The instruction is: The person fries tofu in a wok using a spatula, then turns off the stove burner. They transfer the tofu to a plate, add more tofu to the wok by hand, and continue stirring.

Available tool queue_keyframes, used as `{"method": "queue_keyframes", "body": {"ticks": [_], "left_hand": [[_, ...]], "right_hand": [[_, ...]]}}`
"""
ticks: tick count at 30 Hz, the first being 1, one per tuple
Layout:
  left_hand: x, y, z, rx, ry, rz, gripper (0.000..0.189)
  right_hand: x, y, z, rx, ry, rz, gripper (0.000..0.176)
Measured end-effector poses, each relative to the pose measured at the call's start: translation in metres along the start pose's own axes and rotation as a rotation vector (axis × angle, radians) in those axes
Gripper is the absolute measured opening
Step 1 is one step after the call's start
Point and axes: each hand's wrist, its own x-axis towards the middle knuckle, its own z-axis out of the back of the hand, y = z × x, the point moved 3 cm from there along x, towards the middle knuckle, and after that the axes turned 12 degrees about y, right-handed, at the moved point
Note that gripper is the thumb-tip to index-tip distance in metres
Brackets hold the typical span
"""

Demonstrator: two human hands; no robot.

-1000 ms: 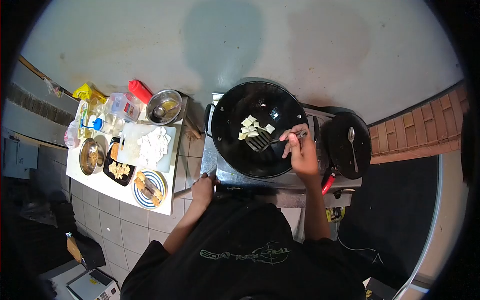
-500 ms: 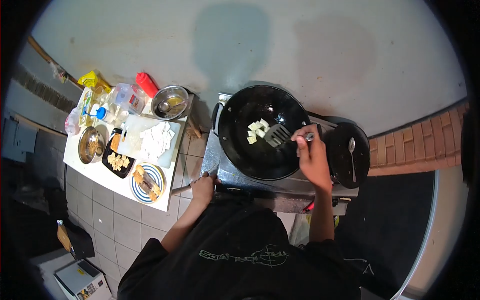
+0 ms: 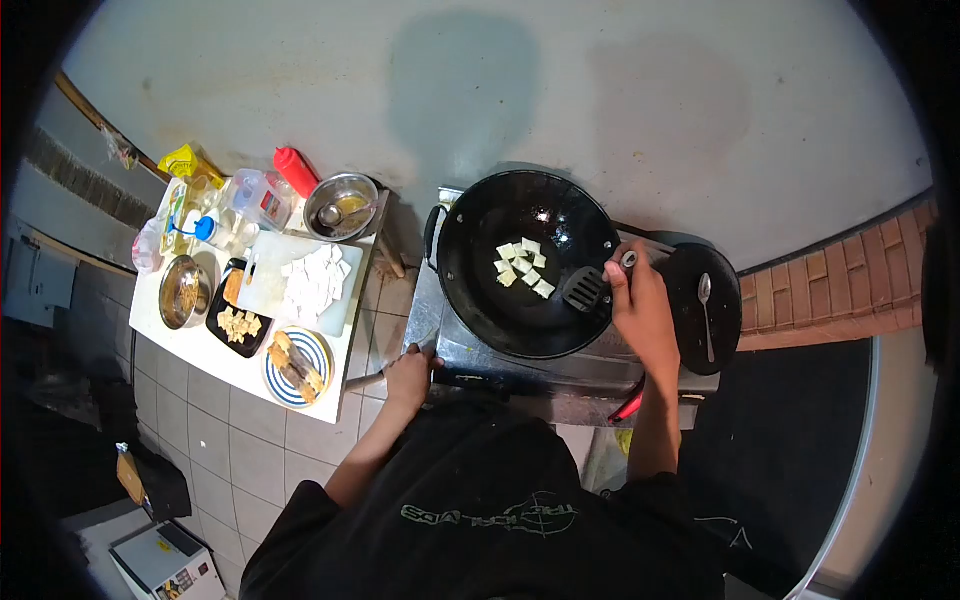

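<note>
My right hand (image 3: 644, 305) is closed around the handle of a slotted spatula (image 3: 583, 289), at the right rim of a black wok (image 3: 520, 325). The spatula's head is inside the wok, low on its right side. Several pale white cubes (image 3: 520, 264) sit in the wok's middle, a little left of the spatula and apart from it. My left hand (image 3: 408, 378) is at the front left corner of the steel stove (image 3: 480, 366), its fingers curled against the front. What those fingers grip is hidden.
Left of the stove stands a white table (image 3: 190, 345) with a cutting board (image 3: 262, 290) of white pieces, a black tray (image 3: 238, 340), a striped plate (image 3: 322, 365), metal bowls (image 3: 364, 187) and a red squeeze bottle (image 3: 295, 172). Right of the wok, a spoon (image 3: 706, 315) lies on a round black lid (image 3: 688, 340).
My right hand has drawn the spatula right and slightly down, away from the cubes. The cubes are more spread out, some shifted toward the lower right. My left hand stays put.
</note>
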Motion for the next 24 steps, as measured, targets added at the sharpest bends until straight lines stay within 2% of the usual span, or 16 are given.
{"method": "queue_keyframes", "body": {"ticks": [9,12,18,21,24], "left_hand": [[0.0,0.001,0.001,-0.025,-0.019,-0.04,0.024],[0.0,-0.001,0.004,-0.004,-0.01,-0.035,0.023],[0.001,0.0,0.001,0.045,-0.008,-0.014,0.023],[0.002,0.0,-0.001,0.061,-0.014,0.0,0.023],[0.003,0.003,-0.005,0.049,-0.042,-0.001,0.023]], "right_hand": [[-0.008,-0.015,-0.011,0.071,0.007,-0.009,0.015],[-0.009,-0.019,-0.017,0.208,0.005,0.041,0.015],[-0.014,-0.028,-0.031,0.255,0.005,-0.028,0.013],[-0.014,-0.027,-0.044,0.39,0.0,-0.015,0.013],[-0.011,-0.028,-0.047,0.386,-0.01,0.007,0.014]]}}
